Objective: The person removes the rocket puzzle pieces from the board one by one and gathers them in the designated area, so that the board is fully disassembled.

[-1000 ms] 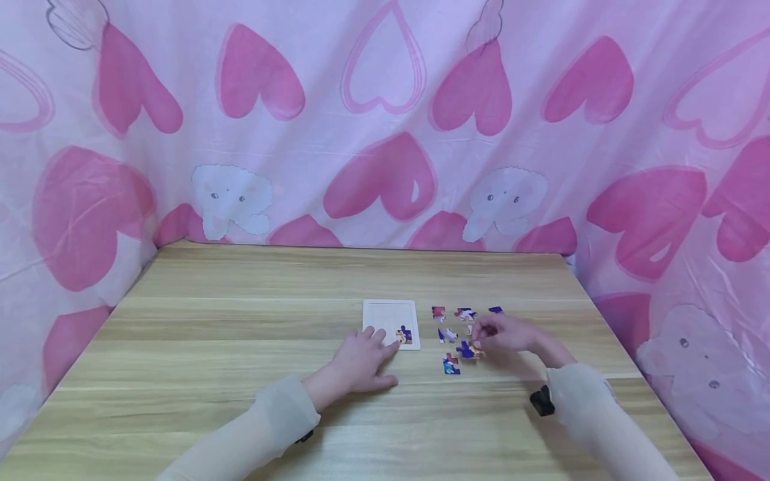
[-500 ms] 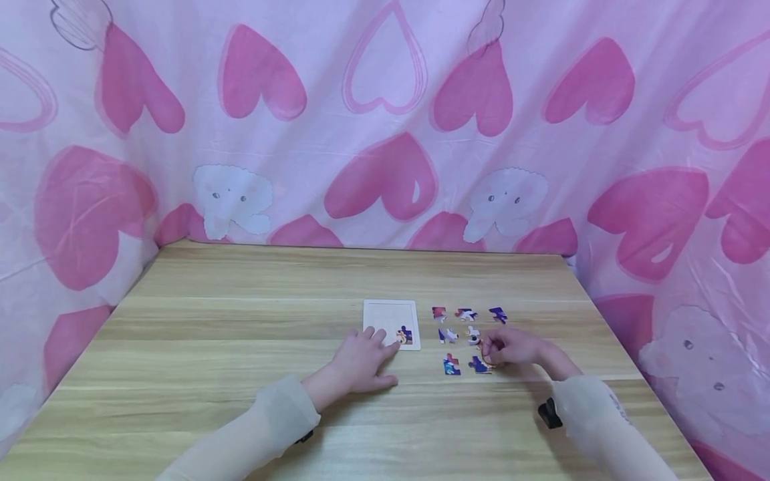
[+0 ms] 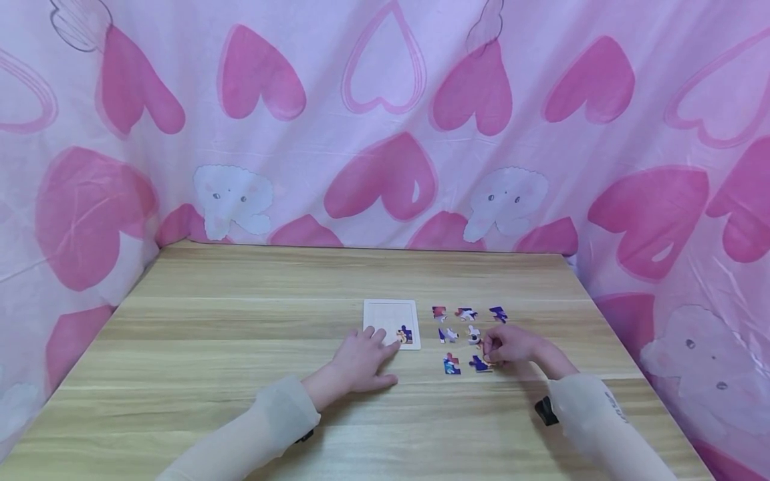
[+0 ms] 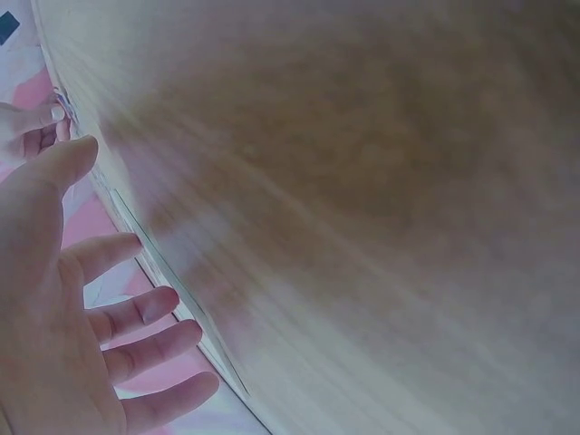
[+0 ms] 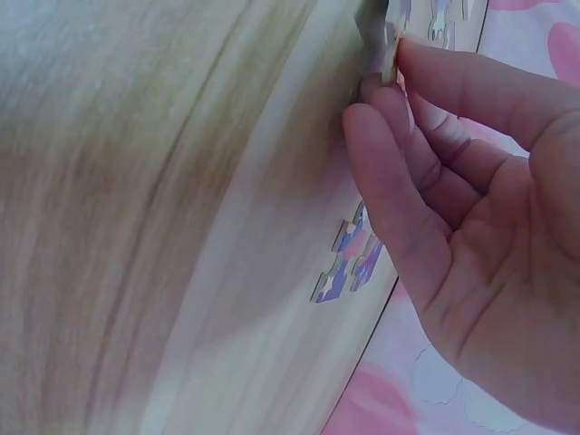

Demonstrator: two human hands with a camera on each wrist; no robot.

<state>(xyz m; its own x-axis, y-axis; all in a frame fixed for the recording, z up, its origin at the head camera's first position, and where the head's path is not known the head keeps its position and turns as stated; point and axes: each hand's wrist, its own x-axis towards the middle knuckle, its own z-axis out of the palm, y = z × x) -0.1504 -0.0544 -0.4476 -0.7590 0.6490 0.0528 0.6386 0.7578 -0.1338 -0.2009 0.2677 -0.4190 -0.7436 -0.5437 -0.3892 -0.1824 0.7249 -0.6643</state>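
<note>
My right hand (image 3: 511, 347) pinches a purple and orange jigsaw piece (image 3: 479, 364) between thumb and fingers, at the near right of the loose pieces. In the right wrist view this jigsaw piece (image 5: 391, 41) stands edge-on at the fingertips. The left hand (image 3: 361, 361) lies with fingers spread, fingertips at the near edge of a white puzzle tray (image 3: 367, 317). One placed jigsaw piece (image 3: 405, 334) sits in the tray's near right corner, beside the index fingertip. From the left wrist view, the left hand (image 4: 54, 308) has loosely extended fingers and holds nothing.
Several loose jigsaw pieces lie in rows right of the tray, among them a red and blue piece (image 3: 452, 364), a white and purple piece (image 3: 448, 335) and a far-right purple piece (image 3: 498, 314). The wooden table (image 3: 240, 321) meets a pink heart-patterned curtain (image 3: 385, 174) behind.
My right hand has moved nearer and a little right with the jigsaw piece, down to the near row. Over the last half second it barely shifts. The left hand stays put.
</note>
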